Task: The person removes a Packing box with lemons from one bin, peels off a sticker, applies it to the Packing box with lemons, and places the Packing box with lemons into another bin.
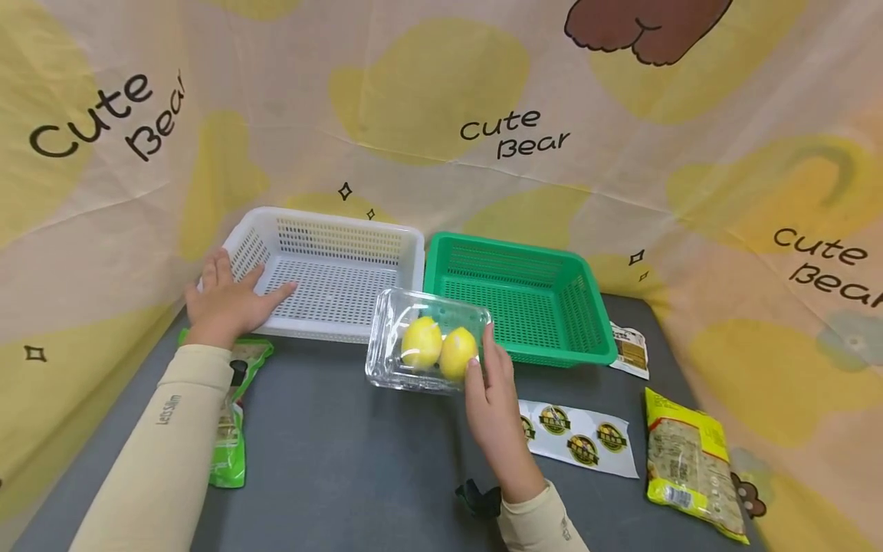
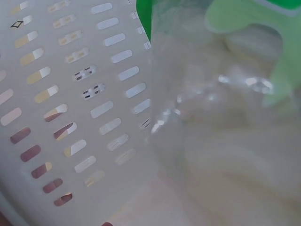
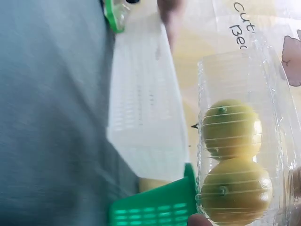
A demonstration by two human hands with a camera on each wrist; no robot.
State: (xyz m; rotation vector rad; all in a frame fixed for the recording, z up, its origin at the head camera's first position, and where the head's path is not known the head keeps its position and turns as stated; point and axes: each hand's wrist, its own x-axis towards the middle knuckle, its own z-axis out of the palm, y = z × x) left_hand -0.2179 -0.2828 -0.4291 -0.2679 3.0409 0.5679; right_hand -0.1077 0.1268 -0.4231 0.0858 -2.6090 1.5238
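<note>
A clear plastic box [image 1: 384, 346] with two yellow lemons [image 1: 421, 343] inside hangs above the table, in front of the baskets. My right hand [image 1: 498, 410] holds the box by its right end, thumb on the near side and fingers along the edge. In the right wrist view the lemons [image 3: 231, 129] show through the ribbed clear wall. My left hand [image 1: 231, 299] rests on the front left corner of a white basket [image 1: 324, 331], fingers spread over the rim and thumb reaching over its inside. The left wrist view shows the basket's slotted wall [image 2: 101, 125] close up.
A green basket [image 1: 552, 356] stands right of the white one. A green-edged bag [image 1: 231, 452] lies under my left forearm. At right lie a sticker sheet [image 1: 552, 452], a yellow bag [image 1: 690, 460] and a small white packet [image 1: 631, 349]. Printed cloth [image 1: 428, 92] hangs around the table.
</note>
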